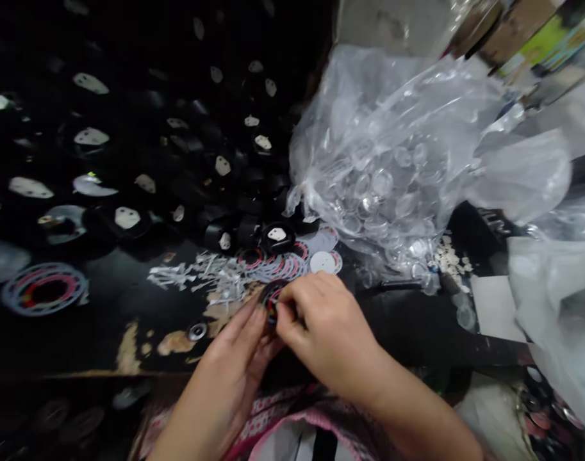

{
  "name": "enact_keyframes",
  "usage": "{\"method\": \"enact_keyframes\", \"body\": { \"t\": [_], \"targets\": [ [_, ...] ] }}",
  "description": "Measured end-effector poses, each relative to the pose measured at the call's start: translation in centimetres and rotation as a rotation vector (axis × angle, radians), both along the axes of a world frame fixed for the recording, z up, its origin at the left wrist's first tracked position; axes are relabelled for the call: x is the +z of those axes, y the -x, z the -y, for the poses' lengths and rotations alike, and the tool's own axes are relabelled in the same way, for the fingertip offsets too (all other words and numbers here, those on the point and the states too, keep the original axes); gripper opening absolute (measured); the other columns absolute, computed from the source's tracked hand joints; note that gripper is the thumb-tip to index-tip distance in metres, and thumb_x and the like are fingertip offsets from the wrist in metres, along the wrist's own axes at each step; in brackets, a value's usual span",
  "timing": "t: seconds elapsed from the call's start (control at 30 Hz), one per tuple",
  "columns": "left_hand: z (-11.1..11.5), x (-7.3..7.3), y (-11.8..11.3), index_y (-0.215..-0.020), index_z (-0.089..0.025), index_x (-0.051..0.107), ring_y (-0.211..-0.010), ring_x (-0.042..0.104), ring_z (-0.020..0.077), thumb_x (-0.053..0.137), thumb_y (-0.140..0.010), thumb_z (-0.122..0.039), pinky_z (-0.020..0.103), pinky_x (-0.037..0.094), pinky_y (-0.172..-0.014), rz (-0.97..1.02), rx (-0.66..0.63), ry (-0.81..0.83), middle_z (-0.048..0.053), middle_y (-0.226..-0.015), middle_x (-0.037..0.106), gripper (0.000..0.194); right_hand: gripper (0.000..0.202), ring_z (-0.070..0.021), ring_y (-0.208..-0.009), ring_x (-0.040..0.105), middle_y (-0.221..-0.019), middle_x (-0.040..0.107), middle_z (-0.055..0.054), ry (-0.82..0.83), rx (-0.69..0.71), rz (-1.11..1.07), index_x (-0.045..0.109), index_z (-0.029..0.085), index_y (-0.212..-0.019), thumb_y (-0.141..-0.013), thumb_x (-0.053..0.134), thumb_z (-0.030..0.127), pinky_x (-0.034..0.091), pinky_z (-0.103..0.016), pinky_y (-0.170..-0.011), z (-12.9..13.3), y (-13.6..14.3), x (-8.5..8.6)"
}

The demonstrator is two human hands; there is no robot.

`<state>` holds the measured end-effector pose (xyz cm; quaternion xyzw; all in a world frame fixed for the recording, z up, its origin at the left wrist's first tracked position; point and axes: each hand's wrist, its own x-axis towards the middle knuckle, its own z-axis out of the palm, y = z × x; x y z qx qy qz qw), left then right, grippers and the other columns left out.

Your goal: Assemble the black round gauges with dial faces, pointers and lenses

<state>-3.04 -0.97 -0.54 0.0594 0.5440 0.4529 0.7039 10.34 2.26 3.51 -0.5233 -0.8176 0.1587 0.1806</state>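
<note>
In the middle of the view a small round black gauge housing [270, 296] with a red-marked dial is held upright or tilted; its far side is hidden. My left hand [241, 346] is closed round its left and lower edge. Above the dial's face, my right hand [328, 317] has thumb and forefinger pinched together; whatever lies between them is hidden. Just beyond my hands lie overlapping printed dial discs [287, 264], one white disc [323, 262] and a pile of thin white pointers [220, 275]. A small ring-shaped part [197, 331] rests left of my left hand.
Many black housings with pale plates [127, 218] cover the back left. A stack of dial discs [45, 289] stands at far left. A clear plastic bag [383, 141] of transparent round covers bulges at back right, near a dark rod-like tool [400, 284] and small cream pieces [450, 261].
</note>
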Motion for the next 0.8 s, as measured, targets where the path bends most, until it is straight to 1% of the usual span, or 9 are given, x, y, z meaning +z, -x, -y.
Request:
{"method": "enact_keyframes", "body": {
  "t": [0.13,0.2,0.27,0.33,0.43,0.5,0.67,0.73,0.8],
  "targets": [
    [0.0,-0.6,1.2,-0.110,-0.037,0.078,-0.136,0.055,0.0274,0.083,-0.075,-0.046,0.033,0.043,-0.113,-0.265,-0.125,-0.115,-0.002,-0.129,0.073,0.036,0.010,-0.0146,-0.079,0.064,-0.083,0.072,0.000,0.222,0.025,-0.165,0.067,0.020,-0.086,-0.094,0.061,0.018,0.048,-0.027,-0.076,-0.6,-0.6,1.0],
    [0.0,-0.7,1.6,-0.106,-0.036,0.080,-0.134,0.056,0.0289,0.085,-0.069,-0.051,0.034,0.042,-0.114,-0.294,-0.142,-0.116,-0.002,-0.127,0.074,0.041,0.010,-0.0133,-0.079,0.066,-0.084,0.073,0.001,0.259,0.037,-0.316,0.069,0.021,-0.087,-0.094,0.063,0.021,0.049,-0.025,-0.074,-2.0,-1.6,1.3],
    [0.0,-0.6,1.6,-0.107,-0.036,0.079,-0.129,0.061,0.0289,0.086,-0.067,-0.053,0.033,0.051,-0.106,-0.199,-0.084,-0.096,-0.003,-0.130,0.073,0.044,0.015,-0.0140,-0.082,0.068,-0.088,0.074,-0.001,0.149,-0.111,-0.418,0.070,0.021,-0.092,-0.098,0.057,0.025,0.050,-0.026,-0.077,-4.2,-2.8,1.1],
    [0.0,-0.6,1.1,-0.108,-0.034,0.078,-0.123,0.066,0.0284,0.087,-0.068,-0.047,0.032,0.058,-0.097,-0.069,-0.027,-0.100,-0.001,-0.129,0.073,0.043,0.021,-0.0172,-0.086,0.067,-0.092,0.073,-0.005,-0.033,-0.375,-0.331,0.070,0.020,-0.097,-0.101,0.050,0.025,0.048,-0.032,-0.082,-7.0,-3.8,0.4],
    [0.0,-0.6,0.7,-0.104,-0.026,0.077,-0.106,0.074,0.0256,0.087,-0.073,-0.034,0.030,0.062,-0.087,0.059,-0.025,-0.114,0.004,-0.109,0.080,0.034,0.012,-0.0228,-0.090,0.066,-0.097,0.073,-0.011,-0.028,-0.416,-0.134,0.070,0.016,-0.099,-0.091,0.063,0.021,0.047,-0.038,-0.084,-10.5,-4.8,-1.0],
    [0.0,-0.6,0.8,-0.102,-0.025,0.076,-0.095,0.076,0.0218,0.084,-0.077,-0.028,0.026,0.063,-0.082,0.100,-0.042,-0.107,0.003,-0.098,0.082,0.027,0.012,-0.0227,-0.086,0.066,-0.095,0.073,-0.011,-0.006,-0.401,-0.122,0.070,0.015,-0.099,-0.088,0.064,0.017,0.048,-0.037,-0.081,-11.3,-5.2,-1.4],
    [-0.3,-0.1,1.3,-0.097,-0.020,0.077,-0.096,0.076,0.0230,0.081,-0.081,-0.028,0.031,0.063,-0.085,0.191,-0.032,-0.060,0.007,-0.105,0.080,0.018,0.013,-0.0190,-0.083,0.067,-0.095,0.074,-0.007,-0.162,-0.462,-0.225,0.069,0.017,-0.101,-0.093,0.060,0.021,0.051,-0.034,-0.081,-7.9,-5.1,-0.7],
    [-0.6,0.0,1.2,-0.098,-0.020,0.077,-0.100,0.075,0.0241,0.077,-0.085,-0.031,0.035,0.062,-0.090,0.266,-0.019,-0.037,0.008,-0.110,0.079,0.017,0.013,-0.0176,-0.083,0.069,-0.095,0.075,-0.005,-0.218,-0.342,-0.254,0.070,0.017,-0.103,-0.094,0.061,0.021,0.052,-0.032,-0.081,-5.5,-4.1,-0.5],
    [-1.0,0.0,1.1,-0.099,-0.020,0.078,-0.102,0.074,0.0229,0.070,-0.091,-0.032,0.037,0.060,-0.093,0.337,0.009,-0.011,0.008,-0.112,0.078,0.016,0.014,-0.0171,-0.088,0.070,-0.097,0.077,-0.006,-0.223,-0.109,-0.226,0.070,0.016,-0.105,-0.097,0.060,0.020,0.052,-0.030,-0.083,-3.1,-2.7,-0.6]
  ]
}}
